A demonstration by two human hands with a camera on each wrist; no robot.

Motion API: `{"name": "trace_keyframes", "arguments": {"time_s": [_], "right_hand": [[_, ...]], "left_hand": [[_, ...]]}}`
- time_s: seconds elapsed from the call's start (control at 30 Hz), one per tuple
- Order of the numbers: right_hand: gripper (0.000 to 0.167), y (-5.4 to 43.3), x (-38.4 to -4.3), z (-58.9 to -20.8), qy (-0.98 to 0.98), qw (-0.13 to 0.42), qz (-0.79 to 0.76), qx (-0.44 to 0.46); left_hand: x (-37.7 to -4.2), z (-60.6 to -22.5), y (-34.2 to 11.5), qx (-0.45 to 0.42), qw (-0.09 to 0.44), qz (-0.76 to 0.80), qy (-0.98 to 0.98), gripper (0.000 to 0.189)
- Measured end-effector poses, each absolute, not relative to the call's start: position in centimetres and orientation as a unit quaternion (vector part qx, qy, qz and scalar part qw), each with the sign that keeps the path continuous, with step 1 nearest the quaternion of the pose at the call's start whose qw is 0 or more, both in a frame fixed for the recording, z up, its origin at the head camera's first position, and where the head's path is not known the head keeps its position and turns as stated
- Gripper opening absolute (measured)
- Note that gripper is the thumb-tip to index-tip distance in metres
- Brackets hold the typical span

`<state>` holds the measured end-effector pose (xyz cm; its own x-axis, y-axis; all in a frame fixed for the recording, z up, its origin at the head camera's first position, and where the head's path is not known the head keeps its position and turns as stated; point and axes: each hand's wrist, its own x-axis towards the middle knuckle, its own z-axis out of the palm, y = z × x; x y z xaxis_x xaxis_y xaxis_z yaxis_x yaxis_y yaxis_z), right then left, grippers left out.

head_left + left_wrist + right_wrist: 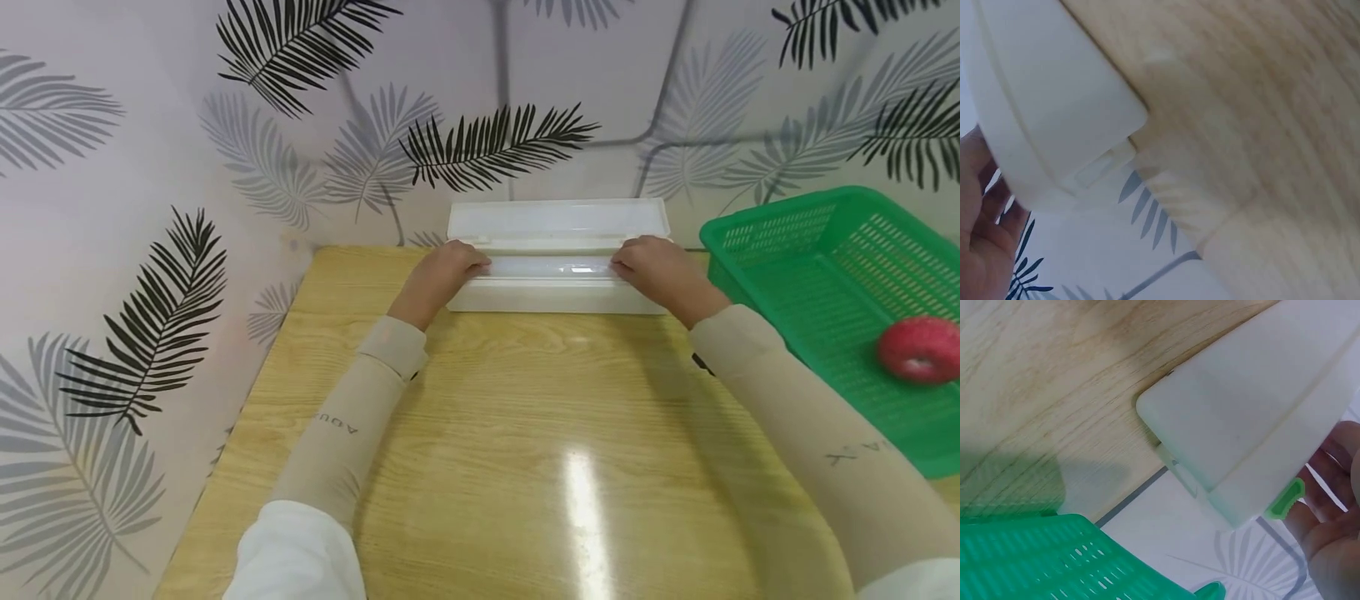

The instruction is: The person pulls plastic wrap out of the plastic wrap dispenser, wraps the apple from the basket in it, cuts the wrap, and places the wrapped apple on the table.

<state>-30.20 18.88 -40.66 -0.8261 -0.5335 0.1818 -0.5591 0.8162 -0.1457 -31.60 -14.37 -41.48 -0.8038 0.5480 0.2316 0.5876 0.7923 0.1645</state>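
Note:
A long white cling film dispenser (pixel 555 301) lies at the table's far edge, its lid (pixel 558 219) raised against the wall. Glossy clear cling film (pixel 551 267) shows in the opening. At the left end, my left hand (pixel 442 275) pinches the film with bent fingers. My right hand (pixel 663 271) does likewise at the right end. Both wrist views look onto the dispenser's outside, with the left hand (pixel 988 231) and right hand (pixel 1332 531) behind its upper edge, fingertips hidden. A green slider (pixel 1286 499) sticks out near the right hand.
A green plastic basket (pixel 795 275) stands on the right, close to my right forearm, holding a red round fruit (pixel 921 350). The wooden table (pixel 510 433) runs up to a leaf-patterned wall covering (pixel 315 158) at the back and left.

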Motion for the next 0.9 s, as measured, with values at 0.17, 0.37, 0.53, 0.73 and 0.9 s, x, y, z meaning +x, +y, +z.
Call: {"name": "trace_keyframes", "arguments": {"time_s": [0.17, 0.37, 0.53, 0.73, 0.9], "right_hand": [[0.022, 19.2, -30.2, -40.6, -0.944, 0.051, 0.136, 0.296], [0.029, 19.4, -29.8, -41.1, -0.950, 0.058, 0.151, 0.267], [0.027, 19.7, -29.8, -40.7, -0.951, 0.057, 0.129, 0.273], [0.023, 20.2, -29.8, -40.2, -0.951, 0.065, 0.078, 0.291], [0.013, 20.2, -29.5, -39.9, -0.951, 0.080, 0.034, 0.295]], "left_hand": [[-31.9, -41.4, -14.5, -0.299, 0.077, -0.130, -0.942, 0.028], [-32.1, -42.3, -14.8, -0.284, 0.117, -0.136, -0.942, 0.028], [-32.2, -42.2, -15.5, -0.286, 0.137, -0.125, -0.940, 0.023], [-31.9, -41.4, -16.1, -0.293, 0.156, -0.082, -0.940, 0.021], [-31.8, -40.9, -16.2, -0.299, 0.139, -0.068, -0.941, 0.021]]}}
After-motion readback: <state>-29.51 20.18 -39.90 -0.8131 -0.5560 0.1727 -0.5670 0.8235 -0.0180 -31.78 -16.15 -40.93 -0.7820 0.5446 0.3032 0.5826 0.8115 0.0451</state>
